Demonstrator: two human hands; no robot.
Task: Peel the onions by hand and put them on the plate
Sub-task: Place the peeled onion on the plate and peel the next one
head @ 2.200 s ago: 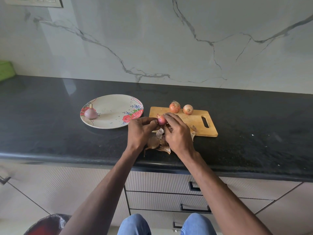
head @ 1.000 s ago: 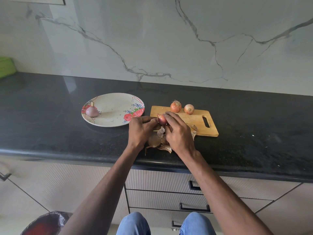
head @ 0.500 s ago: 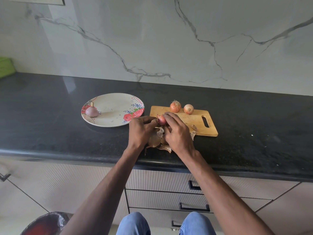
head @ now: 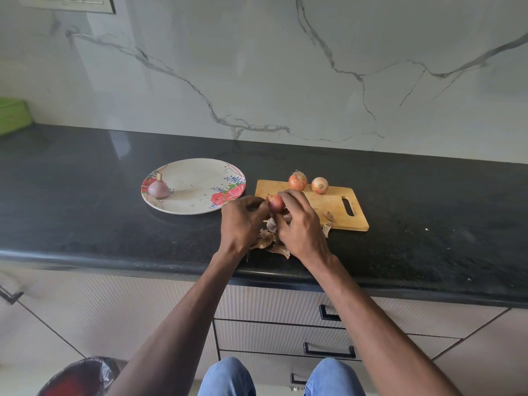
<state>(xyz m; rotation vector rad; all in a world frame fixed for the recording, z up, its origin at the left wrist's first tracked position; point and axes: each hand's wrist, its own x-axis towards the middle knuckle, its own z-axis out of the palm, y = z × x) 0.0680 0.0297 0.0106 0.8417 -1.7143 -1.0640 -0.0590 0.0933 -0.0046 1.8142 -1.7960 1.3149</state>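
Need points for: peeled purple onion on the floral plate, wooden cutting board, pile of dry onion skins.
Peeled purple onion (head: 159, 188), head view, middle of the bulb.
Wooden cutting board (head: 331, 205), head view, bare wood left of the handle slot.
Pile of dry onion skins (head: 267, 238), head view, brown skin between the wrists.

Your two arms are bare from the lower edge of the head view all the way to the wrists; no sleeve shows anywhere along them. Your left hand and your right hand are bare as well, with no glove, ring, watch or band that can be made out. At six o'clock in the view your knees show in light blue denim, faded paler over the rounded tops of the jeans, one knee under each forearm.
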